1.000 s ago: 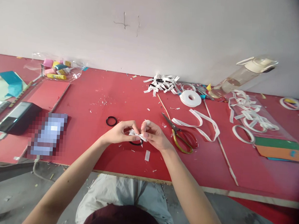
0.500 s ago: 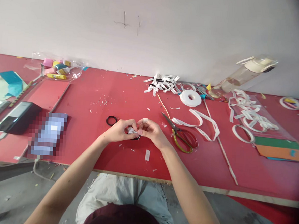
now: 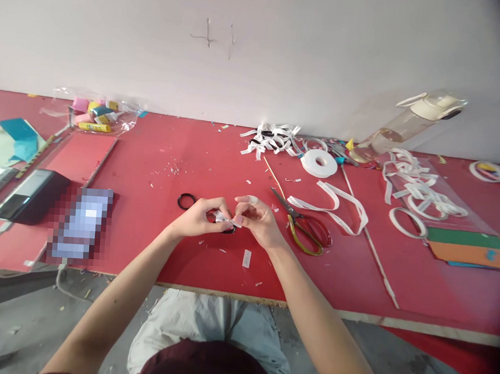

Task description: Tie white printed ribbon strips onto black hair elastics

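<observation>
While both hands pinch a printed white strip (image 3: 226, 220) onto a black ring (image 3: 229, 229) near the table's front edge, left hand (image 3: 199, 218) and right hand (image 3: 258, 221) have it only partly wrapped.

Both hands, left hand (image 3: 199, 218) and right hand (image 3: 258, 221), pinch a small printed white paper strip (image 3: 225, 219) over the red table (image 3: 159, 147). A thin black ring (image 3: 186, 201) lies just beside the left hand.
</observation>
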A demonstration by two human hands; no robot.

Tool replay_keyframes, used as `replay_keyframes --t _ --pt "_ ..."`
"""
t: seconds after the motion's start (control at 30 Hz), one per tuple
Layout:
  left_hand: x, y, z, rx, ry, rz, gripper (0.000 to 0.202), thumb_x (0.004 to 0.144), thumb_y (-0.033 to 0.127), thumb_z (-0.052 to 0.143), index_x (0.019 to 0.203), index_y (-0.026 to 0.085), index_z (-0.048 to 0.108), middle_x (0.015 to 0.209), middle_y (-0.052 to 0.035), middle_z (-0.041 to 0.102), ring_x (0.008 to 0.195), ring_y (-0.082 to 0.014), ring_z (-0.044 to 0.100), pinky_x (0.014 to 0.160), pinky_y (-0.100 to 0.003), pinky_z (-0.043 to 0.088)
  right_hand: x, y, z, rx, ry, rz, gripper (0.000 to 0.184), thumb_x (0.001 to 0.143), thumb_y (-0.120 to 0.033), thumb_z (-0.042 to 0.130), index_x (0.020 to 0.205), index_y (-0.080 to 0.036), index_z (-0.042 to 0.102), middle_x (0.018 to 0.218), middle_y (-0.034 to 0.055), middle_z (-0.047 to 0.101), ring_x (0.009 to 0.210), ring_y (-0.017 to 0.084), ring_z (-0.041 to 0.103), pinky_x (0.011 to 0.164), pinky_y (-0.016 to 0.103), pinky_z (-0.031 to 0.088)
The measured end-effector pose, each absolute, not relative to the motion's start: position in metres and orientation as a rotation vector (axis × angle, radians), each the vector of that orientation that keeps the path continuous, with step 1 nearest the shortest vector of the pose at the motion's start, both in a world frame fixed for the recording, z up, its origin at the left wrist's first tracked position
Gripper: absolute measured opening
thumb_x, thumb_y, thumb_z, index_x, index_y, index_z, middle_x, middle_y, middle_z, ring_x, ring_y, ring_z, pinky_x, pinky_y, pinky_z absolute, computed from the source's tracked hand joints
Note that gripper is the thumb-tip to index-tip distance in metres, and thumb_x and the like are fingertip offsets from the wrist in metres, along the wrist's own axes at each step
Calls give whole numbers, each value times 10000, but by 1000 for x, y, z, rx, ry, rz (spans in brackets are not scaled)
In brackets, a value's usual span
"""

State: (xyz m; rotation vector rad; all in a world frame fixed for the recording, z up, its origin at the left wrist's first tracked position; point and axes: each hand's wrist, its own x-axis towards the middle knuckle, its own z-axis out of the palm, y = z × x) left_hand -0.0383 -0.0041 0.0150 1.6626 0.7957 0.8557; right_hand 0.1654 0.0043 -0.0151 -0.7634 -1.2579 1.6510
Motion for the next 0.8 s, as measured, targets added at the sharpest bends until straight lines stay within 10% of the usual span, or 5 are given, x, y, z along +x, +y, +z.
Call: replay_keyframes --t 0.8 --pt "-37 -9 19 1602 758 862 201 795 260 738 776 157 566 820 -35 644 753 -132 618 691 -264 499 162 5 -17 -634 -1213 1787 397 716 -339 851 1027 -250 621 695 -47 571 682 101 528 690 246 469"
